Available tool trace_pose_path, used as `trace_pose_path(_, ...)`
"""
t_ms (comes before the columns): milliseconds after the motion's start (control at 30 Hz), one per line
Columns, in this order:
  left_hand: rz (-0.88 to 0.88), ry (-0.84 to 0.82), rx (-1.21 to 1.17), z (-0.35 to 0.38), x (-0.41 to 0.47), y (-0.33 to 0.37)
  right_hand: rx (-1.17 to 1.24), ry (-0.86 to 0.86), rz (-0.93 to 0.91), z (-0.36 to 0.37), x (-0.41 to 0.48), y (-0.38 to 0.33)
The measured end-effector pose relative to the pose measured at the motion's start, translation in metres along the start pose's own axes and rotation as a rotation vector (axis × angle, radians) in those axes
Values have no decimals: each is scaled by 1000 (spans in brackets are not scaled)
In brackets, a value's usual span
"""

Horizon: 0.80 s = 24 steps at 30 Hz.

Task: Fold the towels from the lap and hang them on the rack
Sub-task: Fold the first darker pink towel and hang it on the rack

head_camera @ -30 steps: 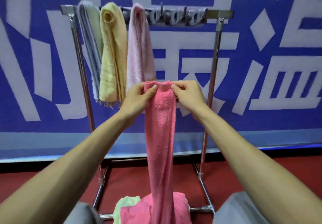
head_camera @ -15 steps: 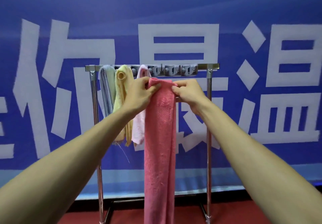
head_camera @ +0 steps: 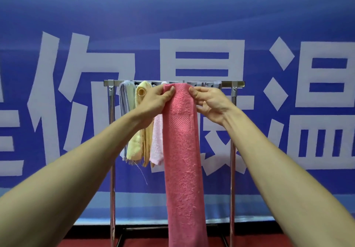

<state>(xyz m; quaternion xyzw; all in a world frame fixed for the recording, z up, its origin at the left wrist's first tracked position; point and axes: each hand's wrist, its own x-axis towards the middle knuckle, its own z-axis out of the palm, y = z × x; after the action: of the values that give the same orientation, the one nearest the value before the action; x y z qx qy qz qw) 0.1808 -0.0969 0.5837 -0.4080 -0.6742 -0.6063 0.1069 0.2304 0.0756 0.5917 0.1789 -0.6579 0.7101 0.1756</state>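
A long coral-pink towel (head_camera: 183,160), folded into a narrow strip, hangs straight down in front of the metal rack (head_camera: 233,84). Its top end sits at the height of the rack's top bar. My left hand (head_camera: 156,99) pinches the top left corner and my right hand (head_camera: 208,100) pinches the top right corner. Three towels hang over the bar to the left: a grey-blue one (head_camera: 124,100), a yellow one (head_camera: 137,141) and a pale pink one (head_camera: 156,143), the last partly hidden behind my left hand and the coral towel.
Grey clips (head_camera: 205,84) line the bar to the right of the coral towel. A blue banner with large white characters (head_camera: 201,12) fills the wall behind the rack. Red floor (head_camera: 149,243) shows between the rack's legs. My lap is out of view.
My hands have lifted the coral towel's top end up to the rack's top bar. The view has tilted up, so the lap and the towels on it have dropped out of sight.
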Motion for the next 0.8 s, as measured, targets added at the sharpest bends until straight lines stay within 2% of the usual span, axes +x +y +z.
trace_pose_path(333, -82, -38, 58, 4, -6, -12, -169, -30, 104, -9, -6, 7)
trace_pose_path(533, -64, 15, 133, 6, -10, -16, -451, 88, -64, -8, -12, 5)
trace_pose_path(600, -46, 66, 105, 7, -11, -18, -465, 144, -133, -7, -11, 9)
trace_pose_path(733, -45, 28, 159, 3, -23, -30, -500, 192, -67, -5, -10, 26)
trace_pose_path(800, 1, 71, 195, 1, -22, -36, -543, 221, -88, -3, -7, 34)
